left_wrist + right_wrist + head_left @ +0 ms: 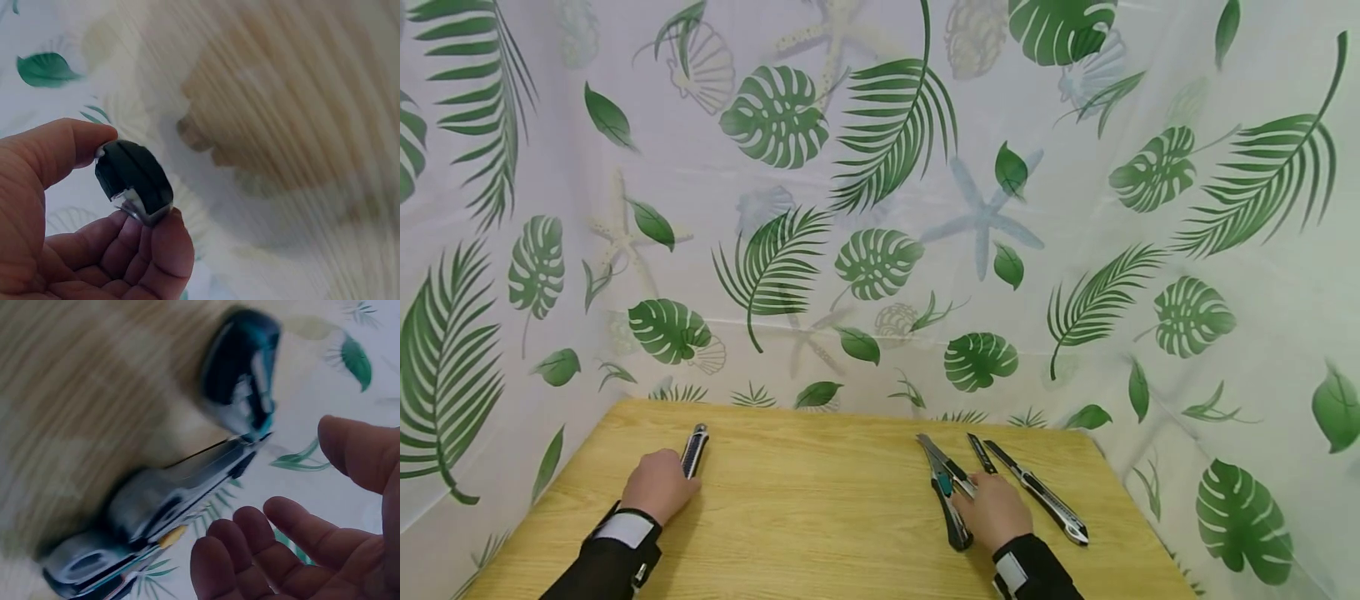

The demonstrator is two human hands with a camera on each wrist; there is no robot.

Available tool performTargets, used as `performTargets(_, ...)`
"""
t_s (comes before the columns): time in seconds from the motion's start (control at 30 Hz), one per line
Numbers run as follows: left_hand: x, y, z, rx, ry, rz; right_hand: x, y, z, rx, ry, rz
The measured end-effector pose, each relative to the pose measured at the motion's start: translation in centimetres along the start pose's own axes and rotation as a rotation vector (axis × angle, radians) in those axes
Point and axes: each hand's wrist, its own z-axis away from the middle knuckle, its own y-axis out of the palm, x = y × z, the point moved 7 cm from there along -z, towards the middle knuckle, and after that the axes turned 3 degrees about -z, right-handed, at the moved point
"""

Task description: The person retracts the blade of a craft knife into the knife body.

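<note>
On the left of the table my left hand (658, 483) grips a utility knife (697, 450) with a dark, ridged grip and silver edges. In the left wrist view, the thumb and fingers pinch the dark end of this knife (137, 178). My right hand (1000, 512) is over a group of utility knives on the right side. Its fingers (253, 534) are loosely bent and apart from the thumb, with nothing between them. A black-and-teal knife (951, 512) lies just left of this hand, a silver knife (1052, 504) to its right.
A short black blade end (981, 454) and another silver knife (961, 477) show beyond the right fingers, partly hidden by them. Several of these knives have their blades out. The wooden table (805, 500) meets a leaf-patterned curtain (880, 367) at its back and sides.
</note>
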Motion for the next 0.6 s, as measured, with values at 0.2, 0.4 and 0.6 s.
performTargets(0.2, 1.0, 0.3, -1.1, 0.006, 0.001, -0.022, -1.3, 0.7, -0.5, 0.077, 0.057, 0.047)
performTargets(0.4, 0.4, 1.1, -1.3, 0.024, 0.008, -0.033, -1.4, 1.2, -0.7, 0.093, 0.068, 0.087)
performTargets(0.6, 0.0, 1.5, -1.5, 0.04, 0.0, -0.041, -1.1, 1.5, -0.6, 0.036, -0.015, 0.064)
